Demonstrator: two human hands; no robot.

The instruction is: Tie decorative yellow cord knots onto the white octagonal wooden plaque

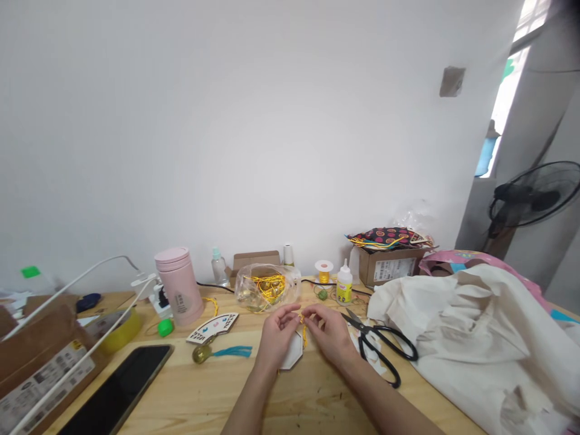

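Two bare hands met at the lower centre of the frame, above a wooden table [194, 402]. The left hand [276, 337] had its thumb and forefinger pinched together on a yellow cord [305, 336]; the right hand [333, 335] gripped the same cord from the other side, its fingertips just beside those of the left. The cord lay between the hands, a length of it hanging below the fingers. A white plaque [292, 356] with angled corners showed beneath them, partly hidden by the left hand; whether the cord was fastened to it could not be told.

Right of centre, black-handled scissors [364, 328] lay near the right forearm, blades slightly parted. Behind them stood a glue bottle [345, 286], upright, with a spool of yellow thread [324, 276] to its left. At centre, behind the hands, a clear plastic bag [243, 291] contained more yellow cord. Left of centre lay a fan-shaped piece [214, 328] and a teal tassel [233, 351]. A pink tumbler [180, 290] stood farther left; a dark phone [120, 386] occupied the lower left, and cream cloth [457, 332] the lower right.
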